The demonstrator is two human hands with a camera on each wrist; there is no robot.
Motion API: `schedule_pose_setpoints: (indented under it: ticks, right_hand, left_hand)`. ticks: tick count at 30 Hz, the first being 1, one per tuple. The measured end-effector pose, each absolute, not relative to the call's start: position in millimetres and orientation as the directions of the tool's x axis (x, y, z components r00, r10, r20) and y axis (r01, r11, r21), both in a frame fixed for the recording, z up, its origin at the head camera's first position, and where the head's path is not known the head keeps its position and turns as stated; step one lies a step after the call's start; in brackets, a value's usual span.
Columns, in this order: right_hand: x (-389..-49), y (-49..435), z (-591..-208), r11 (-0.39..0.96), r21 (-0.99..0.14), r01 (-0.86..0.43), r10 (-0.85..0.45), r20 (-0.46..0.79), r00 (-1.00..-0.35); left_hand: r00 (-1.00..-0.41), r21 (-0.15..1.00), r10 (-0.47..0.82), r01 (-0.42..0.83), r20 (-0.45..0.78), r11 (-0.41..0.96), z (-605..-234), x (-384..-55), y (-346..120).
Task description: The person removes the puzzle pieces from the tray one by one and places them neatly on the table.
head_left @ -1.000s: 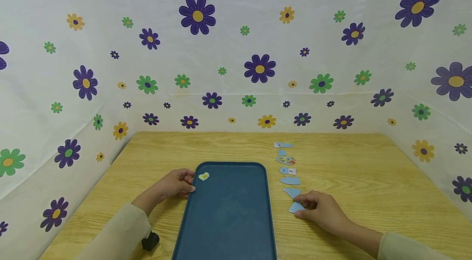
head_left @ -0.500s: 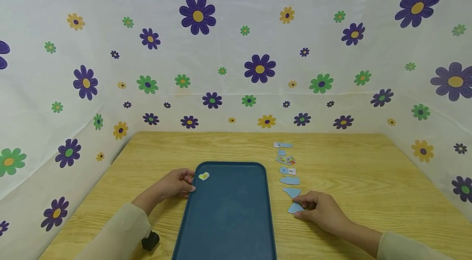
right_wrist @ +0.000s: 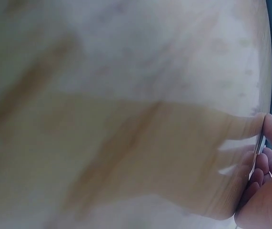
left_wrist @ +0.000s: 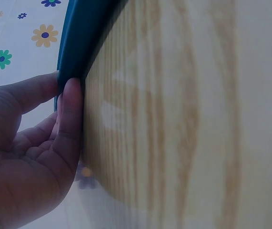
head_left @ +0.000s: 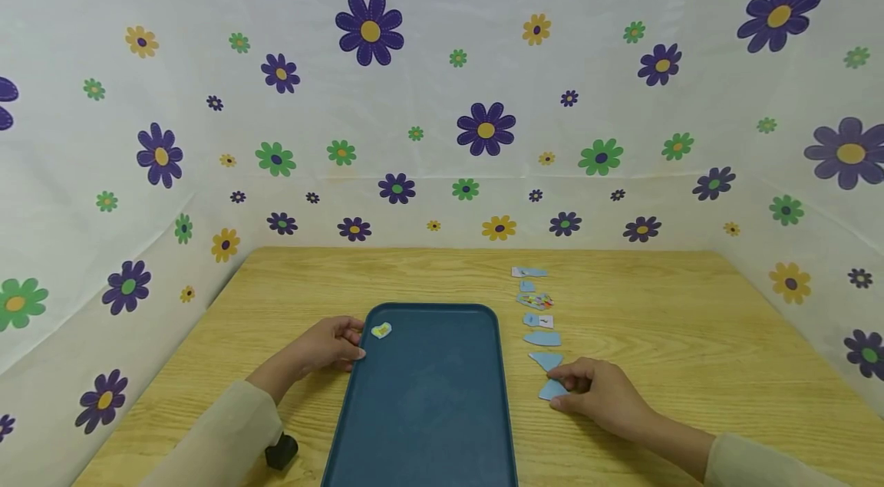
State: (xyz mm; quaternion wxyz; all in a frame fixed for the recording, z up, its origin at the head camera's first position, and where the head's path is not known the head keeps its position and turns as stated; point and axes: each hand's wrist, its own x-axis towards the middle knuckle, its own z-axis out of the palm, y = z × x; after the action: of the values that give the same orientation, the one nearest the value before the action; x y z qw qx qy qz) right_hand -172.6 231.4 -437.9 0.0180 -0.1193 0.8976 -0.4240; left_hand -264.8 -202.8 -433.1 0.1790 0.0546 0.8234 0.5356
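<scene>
My left hand (head_left: 330, 343) grips the left rim of a dark blue tray (head_left: 431, 403). In the left wrist view the thumb and fingers close on the tray's edge (left_wrist: 71, 52). Inside the tray's far left corner lies a small yellow-green puzzle piece (head_left: 381, 330) with a white border. Right of the tray, my right hand (head_left: 604, 395) pinches a light blue puzzle piece (head_left: 551, 390) at table level; the fingers hide part of it. Just beyond it lies another light blue piece (head_left: 546, 360), close to the index finger.
More pieces run in a column away from me: a blue one (head_left: 542, 338), a blue-and-white one (head_left: 538, 320), a multicoloured one (head_left: 535, 301), a small blue one (head_left: 527, 286) and a long one (head_left: 529, 271). A black object (head_left: 282, 452) sits by the left sleeve. Flowered cloth (head_left: 414, 88) surrounds the table.
</scene>
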Motion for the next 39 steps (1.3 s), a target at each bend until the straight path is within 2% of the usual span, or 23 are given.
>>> schedule_pose_setpoints:
  ticks: [21,29,39]
  right_hand:
    - [-179,231,-433,0.516,-0.844,-0.147,-0.255,0.012,-0.967]
    - [-184,226,-428,0.505,-0.858,-0.096,-0.223,-0.022,-0.975]
    - [-200,207,-425,0.5,-0.853,-0.147,-0.215,0.042,-0.976]
  left_hand:
    - [-0.922,0.904,0.307,-0.091,-0.235,0.418,-431,-262,-204]
    - [-0.922,0.909,0.307,-0.099,-0.237,0.406,-433,-265,-205]
    - [-0.924,0.902,0.294,-0.106,-0.245,0.418,-430,-264,-202]
